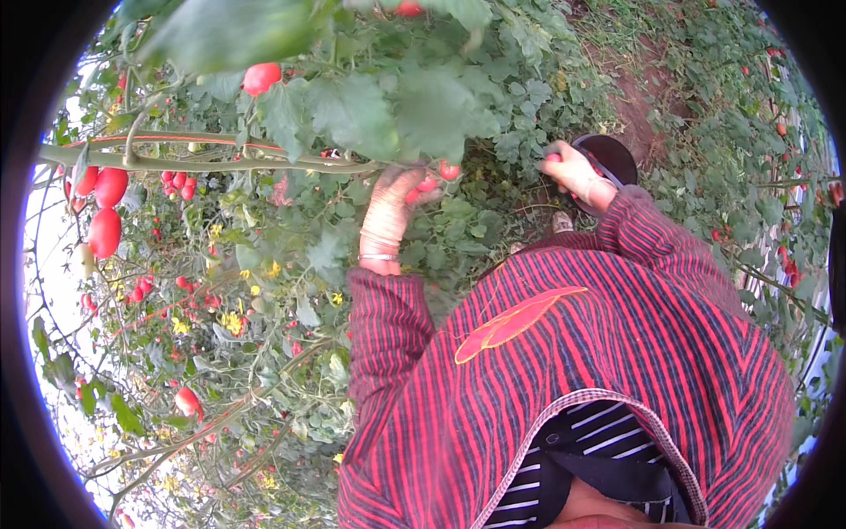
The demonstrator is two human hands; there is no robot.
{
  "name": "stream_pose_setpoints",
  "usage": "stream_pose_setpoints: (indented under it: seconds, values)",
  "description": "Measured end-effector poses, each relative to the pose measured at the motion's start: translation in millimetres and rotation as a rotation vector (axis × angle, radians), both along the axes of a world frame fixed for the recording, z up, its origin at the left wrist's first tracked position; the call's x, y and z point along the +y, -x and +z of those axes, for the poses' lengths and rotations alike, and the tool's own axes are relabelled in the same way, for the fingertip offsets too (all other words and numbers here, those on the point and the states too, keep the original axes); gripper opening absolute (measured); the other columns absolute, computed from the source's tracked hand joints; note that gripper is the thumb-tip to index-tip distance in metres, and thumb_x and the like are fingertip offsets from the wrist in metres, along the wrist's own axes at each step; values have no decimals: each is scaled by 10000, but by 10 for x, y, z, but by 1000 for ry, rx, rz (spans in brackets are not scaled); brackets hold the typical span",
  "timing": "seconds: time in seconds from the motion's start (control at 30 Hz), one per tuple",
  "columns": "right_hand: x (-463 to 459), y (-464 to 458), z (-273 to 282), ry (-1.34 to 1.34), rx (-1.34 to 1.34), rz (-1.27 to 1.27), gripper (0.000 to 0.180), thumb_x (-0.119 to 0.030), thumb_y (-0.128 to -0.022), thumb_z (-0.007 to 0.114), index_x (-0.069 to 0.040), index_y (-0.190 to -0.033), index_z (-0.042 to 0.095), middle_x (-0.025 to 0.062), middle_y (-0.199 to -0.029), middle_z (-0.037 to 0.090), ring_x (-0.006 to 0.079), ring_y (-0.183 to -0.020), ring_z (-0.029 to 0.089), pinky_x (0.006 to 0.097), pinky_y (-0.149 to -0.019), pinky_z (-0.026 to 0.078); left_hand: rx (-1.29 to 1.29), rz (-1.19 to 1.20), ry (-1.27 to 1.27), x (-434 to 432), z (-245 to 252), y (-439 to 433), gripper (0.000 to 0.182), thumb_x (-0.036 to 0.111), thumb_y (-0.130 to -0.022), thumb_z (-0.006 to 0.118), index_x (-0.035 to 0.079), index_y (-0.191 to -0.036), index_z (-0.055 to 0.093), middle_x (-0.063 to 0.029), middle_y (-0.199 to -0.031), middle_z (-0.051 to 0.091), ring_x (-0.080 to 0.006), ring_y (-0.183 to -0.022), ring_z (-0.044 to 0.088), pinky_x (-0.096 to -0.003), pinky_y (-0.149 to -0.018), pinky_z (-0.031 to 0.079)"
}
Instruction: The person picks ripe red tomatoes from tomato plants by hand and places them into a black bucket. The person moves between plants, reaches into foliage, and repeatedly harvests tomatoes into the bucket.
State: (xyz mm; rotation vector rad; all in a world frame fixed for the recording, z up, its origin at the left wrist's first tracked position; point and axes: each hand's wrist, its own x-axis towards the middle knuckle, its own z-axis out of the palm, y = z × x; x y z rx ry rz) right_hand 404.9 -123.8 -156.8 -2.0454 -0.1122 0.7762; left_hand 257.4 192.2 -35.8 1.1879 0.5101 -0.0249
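Observation:
My left hand (391, 195), in a pale thin glove or wrap with a band at the wrist, is up among the tomato leaves. Its fingers and thumb curl around small red tomatoes (428, 184); leaves and fingers hide part of the grip. Just beyond the fingertips hangs another red tomato (449, 170). My right hand (578, 172) is closed, with a red tomato (553, 158) showing at its fingers. It is over the near side of a dark round bucket (620, 151), and the hand and sleeve cover much of that bucket.
A thick tomato stem (218, 162) with an orange string runs across the left, ending near my left hand. Large red tomatoes (106, 231) hang at far left. A blurred leaf (231, 33) is close to the camera. Bare soil (644, 99) lies between the plant rows.

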Motion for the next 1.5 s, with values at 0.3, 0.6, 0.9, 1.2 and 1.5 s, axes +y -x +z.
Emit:
stream_pose_setpoints:
  seconds: [0.3,0.6,0.9,1.2,1.5]
  values:
    - [319,87,222,-227,-270,460,626,-411,-941,577,-35,-1435,496,241,-1363,558,310,-1323,516,422,-1032,466,-34,-14,103,-170,24,32,313,218,-883,693,23,-1117,621,-76,-1002,637,-213,-987,629,-427,-938,562]
    - [1248,370,920,-651,305,200,466,-319,-909,636,22,-1225,604,121,-1157,639,222,-1024,629,370,-814,545,-58,4,63,-188,96,58,404,216,-899,694,16,-1231,578,-87,-1107,622,-214,-1057,614,-419,-979,535]
    - [1338,165,559,-28,-390,467,411,-326,-897,573,-6,-1147,641,137,-1065,655,232,-1001,616,393,-753,533,-118,-79,49,-182,139,76,478,238,-908,698,-3,-1295,556,-95,-1169,613,-222,-1121,600,-449,-1011,517]
    - [957,441,794,-322,284,446,319,-356,-955,559,-58,-1006,662,10,-795,609,125,-664,571,286,-578,492,-165,96,144,-128,6,45,555,486,-944,619,58,-1296,592,-56,-1148,631,-173,-1008,599,-340,-871,505]
    - [1313,603,1121,-453,298,328,373,-305,-973,521,-50,-1216,642,25,-1009,649,125,-805,585,291,-644,507,-152,-44,-46,-18,-10,65,471,414,-981,581,57,-1287,597,-31,-1098,639,-140,-914,578,-306,-847,486]
